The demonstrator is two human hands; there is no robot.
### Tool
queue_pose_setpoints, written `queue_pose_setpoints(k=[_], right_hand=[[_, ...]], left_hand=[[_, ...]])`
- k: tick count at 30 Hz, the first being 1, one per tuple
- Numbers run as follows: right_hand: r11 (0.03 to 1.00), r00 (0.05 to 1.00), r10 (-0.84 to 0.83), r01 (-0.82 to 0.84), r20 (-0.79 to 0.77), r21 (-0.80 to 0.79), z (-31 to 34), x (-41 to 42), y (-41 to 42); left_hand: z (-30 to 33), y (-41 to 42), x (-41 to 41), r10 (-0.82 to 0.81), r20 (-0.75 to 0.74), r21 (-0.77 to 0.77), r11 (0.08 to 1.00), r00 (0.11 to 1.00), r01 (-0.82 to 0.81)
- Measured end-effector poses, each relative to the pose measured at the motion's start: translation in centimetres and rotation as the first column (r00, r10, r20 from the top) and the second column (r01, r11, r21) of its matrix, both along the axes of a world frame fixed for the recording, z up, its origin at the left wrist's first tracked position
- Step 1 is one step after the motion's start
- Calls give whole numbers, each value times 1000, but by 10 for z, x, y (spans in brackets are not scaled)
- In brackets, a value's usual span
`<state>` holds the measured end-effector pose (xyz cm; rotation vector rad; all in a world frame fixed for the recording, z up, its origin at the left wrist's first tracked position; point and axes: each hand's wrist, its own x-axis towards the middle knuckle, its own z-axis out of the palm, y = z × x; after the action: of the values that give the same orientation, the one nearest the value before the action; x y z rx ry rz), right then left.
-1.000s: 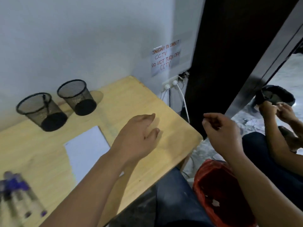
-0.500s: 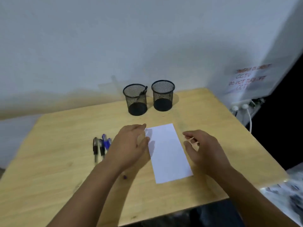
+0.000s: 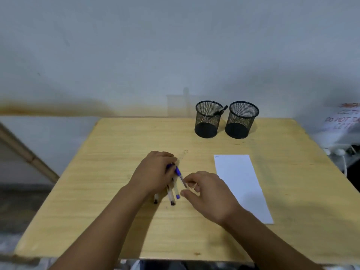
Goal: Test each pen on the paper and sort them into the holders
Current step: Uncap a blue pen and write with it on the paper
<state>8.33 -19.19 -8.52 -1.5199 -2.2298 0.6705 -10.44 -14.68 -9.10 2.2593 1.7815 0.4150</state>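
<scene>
Several pens (image 3: 172,193) lie in a bunch on the wooden table (image 3: 116,191). My left hand (image 3: 153,172) rests over their upper ends, its fingers curled on a blue-capped pen (image 3: 179,174) that is tilted up. My right hand (image 3: 208,191) hovers just right of the bunch, thumb and fingers apart near the blue pen's lower end. A white paper strip (image 3: 241,184) lies further right. Two black mesh holders stand at the back: the left holder (image 3: 207,118) has one black pen (image 3: 219,112) leaning in it, and the right holder (image 3: 240,119) looks empty.
A pale wall rises directly behind the table. A paper notice (image 3: 344,117) and white plugs with cables (image 3: 339,152) are at the right edge. A wooden beam (image 3: 25,154) slants at the far left.
My view has swung left, off the paper. My left hand moved onto the pens and closed on the blue one. My right hand left the paper and came across beside the pens.
</scene>
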Motion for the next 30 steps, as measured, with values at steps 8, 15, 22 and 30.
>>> queue_pose_setpoints(k=[8,15,22,30], right_hand=[[992,995,-100,98,-20,-81,-1,-5,6],[988,983,-150,145,-108,-54,10,38,-2],[987,986,-157,155,47,38,24,87,-13],[984,987,-161,159,12,75,28,107,-5]], left_hand=[[-1,5,-5,-20,-4,15,1000,1000,20],[3,5,8,-105,-15,44,993,994,106],[21,2,51,-218,192,36,976,957,215],[19,-7,99,-290,312,75,957,905,281]])
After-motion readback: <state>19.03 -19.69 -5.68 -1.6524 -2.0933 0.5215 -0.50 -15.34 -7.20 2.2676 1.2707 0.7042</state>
